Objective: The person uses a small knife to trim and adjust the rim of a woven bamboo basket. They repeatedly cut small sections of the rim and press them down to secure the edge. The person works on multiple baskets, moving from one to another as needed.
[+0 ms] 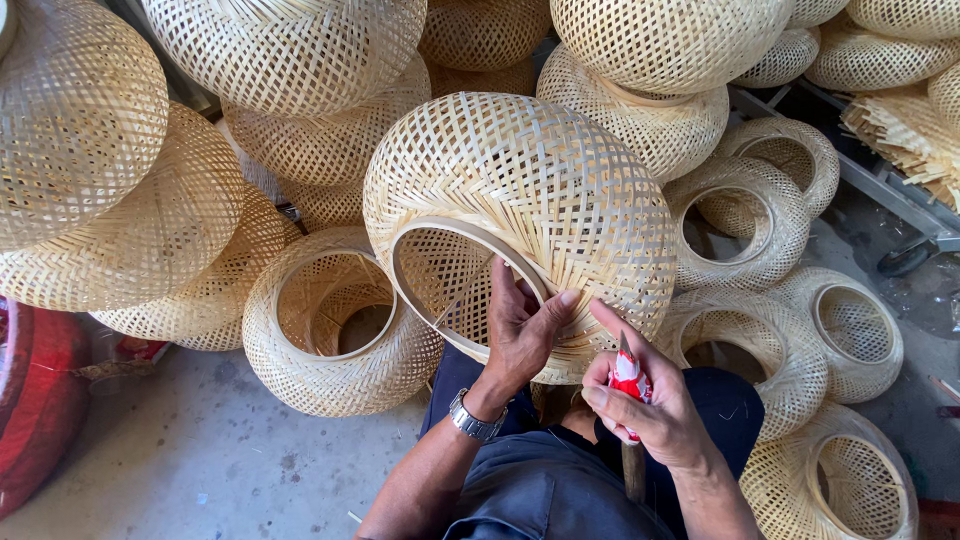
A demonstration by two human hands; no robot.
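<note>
The woven shade (530, 200) sits at the centre of the view, propped on the person's lap and resting against the heap of shades behind it. Its round opening, ringed by a pale rim (470, 232), faces down and left toward the person, so its axis runs from that mouth up and away to the right.

The left hand (520, 330) grips the rim at its near edge: the fingers hook inside the opening while the thumb presses the outer weave. A metal watch (473, 418) sits on that wrist.

The right hand (650, 400) is closed around a small red and white tube (628, 378), with its forefinger stretched out to touch the shade's lower edge just beside the left thumb. A wooden stick (632, 470) stands upright between the knees, under that hand.

Room is tight. Shades crowd the top, both sides and the right edge, touching one another. An open-mouthed shade (340, 320) lies just to the left, touching the held one; four more with mouths up lie to the right. About eighteen shades show in all, several cut by the frame.

The only bare ground is the concrete floor (200, 450) at lower left, bordered by a red drum (35, 400) at the left edge. A bundle of strips (900, 135) lies at upper right on a metal frame.
</note>
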